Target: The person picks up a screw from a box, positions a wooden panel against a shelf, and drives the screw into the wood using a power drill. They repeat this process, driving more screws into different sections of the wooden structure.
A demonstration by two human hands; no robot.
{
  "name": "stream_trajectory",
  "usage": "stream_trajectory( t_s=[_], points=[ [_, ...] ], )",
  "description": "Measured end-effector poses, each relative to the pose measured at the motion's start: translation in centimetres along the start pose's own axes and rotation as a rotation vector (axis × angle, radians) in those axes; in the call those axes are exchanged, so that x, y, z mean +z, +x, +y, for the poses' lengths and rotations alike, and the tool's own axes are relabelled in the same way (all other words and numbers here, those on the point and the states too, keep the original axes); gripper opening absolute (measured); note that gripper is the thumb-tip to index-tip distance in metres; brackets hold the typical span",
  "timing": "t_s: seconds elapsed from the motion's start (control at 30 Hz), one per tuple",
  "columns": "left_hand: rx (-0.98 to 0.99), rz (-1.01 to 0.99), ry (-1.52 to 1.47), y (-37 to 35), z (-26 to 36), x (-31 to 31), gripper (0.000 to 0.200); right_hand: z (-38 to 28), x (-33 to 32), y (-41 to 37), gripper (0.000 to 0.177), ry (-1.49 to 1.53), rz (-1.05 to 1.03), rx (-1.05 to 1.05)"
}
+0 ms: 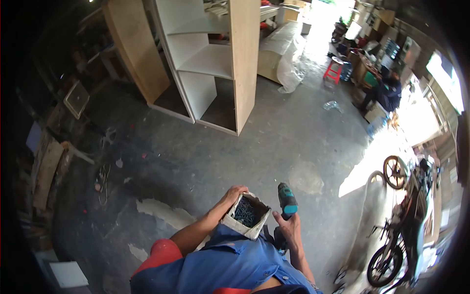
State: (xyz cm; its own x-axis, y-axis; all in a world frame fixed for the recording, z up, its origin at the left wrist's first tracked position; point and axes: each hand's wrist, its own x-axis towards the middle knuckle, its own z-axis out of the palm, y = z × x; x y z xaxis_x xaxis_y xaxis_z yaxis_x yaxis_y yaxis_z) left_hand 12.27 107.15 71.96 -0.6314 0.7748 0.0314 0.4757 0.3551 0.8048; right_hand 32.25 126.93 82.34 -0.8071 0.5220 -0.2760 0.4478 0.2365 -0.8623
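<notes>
Gripping a screw box (247, 215), the left hand (235, 193) is hovering over patched concrete floor (196, 157); the right hand (293, 230) is clasping a drill (287, 200).

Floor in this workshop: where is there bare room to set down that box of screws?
The widest bare patch of floor lies between the wooden cabinet and the box of screws in the left hand. Another runs from the drill in the right hand toward the red stool. Crowded: boards along the left, the motorcycle on the right.
</notes>
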Motion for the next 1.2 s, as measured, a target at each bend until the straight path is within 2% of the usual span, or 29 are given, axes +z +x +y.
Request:
stream_trajectory(
  t_s=[0.1, 0.2, 0.23, 0.33, 0.37, 0.47, 0.53, 0.63, 0.7, 0.73, 0.8, 0.83, 0.9, 0.93, 1.0, 1.1, 1.13, 1.2],
  points=[
    [-0.086, 0.152, 0.067, 6.1, 0.5, 0.0, 0.023, -1.7, -1.5, 8.5, 0.064, 0.067, -0.105, -0.066],
    [-0.054, 0.288, -0.009, 13.6, -3.5, 2.5, 0.024, -3.2, -1.6, 16.4, 0.066, 0.113, -0.129, -0.146],
    [-0.228, 0.267, -0.186, 16.6, -4.0, 2.3, 0.026, -4.7, -1.5, 19.0, 0.065, 0.177, -0.129, -0.205],
    [-0.288, 0.265, -0.188, 25.8, -6.0, 0.5, 0.028, -6.9, -2.6, 28.5, 0.061, 0.089, -0.119, -0.161],
    [-0.182, 0.257, -0.036, 28.9, -6.9, -0.1, 0.029, -8.0, -3.2, 31.6, 0.061, 0.077, -0.127, -0.164],
    [-0.108, 0.247, -0.016, 38.6, -7.7, -2.4, 0.028, -11.5, -5.2, 40.2, 0.059, 0.043, -0.124, -0.122],
    [-0.145, 0.236, -0.076, 44.7, -7.7, -4.5, 0.026, -13.5, -6.1, 44.6, 0.061, 0.064, -0.007, -0.257],
    [-0.171, 0.271, -0.175, 51.9, -6.5, -7.3, 0.019, -14.3, -7.5, 51.4, 0.057, 0.017, 0.018, -0.131],
    [-0.449, 0.241, -0.523, 56.9, -6.0, -9.1, 0.025, -14.5, -7.7, 56.5, 0.054, 0.018, 0.057, -0.081],
    [-0.462, 0.246, -0.518, 59.6, -6.9, -9.4, 0.025, -14.9, -8.0, 59.3, 0.054, 0.023, 0.043, -0.077],
    [-0.453, 0.37, -0.684, 64.8, -8.7, -9.6, 0.026, -15.9, -8.7, 64.7, 0.055, 0.048, -0.005, -0.059],
    [-0.459, 0.361, -0.685, 67.0, -8.2, -10.6, 0.026, -16.0, -8.9, 67.5, 0.055, 0.049, -0.001, -0.049],
    [-0.411, 0.548, -0.871, 70.2, -6.5, -13.2, 0.028, -16.4, -9.4, 72.8, 0.057, 0.102, -0.038, -0.149],
    [-0.413, 0.528, -0.872, 72.1, -6.3, -14.7, 0.028, -17.3, -9.8, 75.9, 0.057, 0.105, -0.023, -0.137],
    [-0.222, 0.451, -0.821, 74.8, -5.9, -17.4, 0.027, -19.4, -11.0, 82.1, 0.057, 0.021, -0.098, -0.195],
    [-0.146, 0.383, -0.734, 78.2, -5.0, -21.4, 0.023, -22.6, -11.7, 90.5, 0.06, 0.059, -0.213, -0.187],
    [-0.157, 0.399, -0.743, 79.2, -5.1, -22.4, 0.023, -23.7, -11.8, 92.8, 0.06, 0.095, -0.26, -0.224],
    [-0.203, 0.296, -0.611, 80.9, -5.0, -23.1, 0.018, -24.5, -11.3, 97.4, 0.061, 0.062, -0.312, -0.219]
  ],
)
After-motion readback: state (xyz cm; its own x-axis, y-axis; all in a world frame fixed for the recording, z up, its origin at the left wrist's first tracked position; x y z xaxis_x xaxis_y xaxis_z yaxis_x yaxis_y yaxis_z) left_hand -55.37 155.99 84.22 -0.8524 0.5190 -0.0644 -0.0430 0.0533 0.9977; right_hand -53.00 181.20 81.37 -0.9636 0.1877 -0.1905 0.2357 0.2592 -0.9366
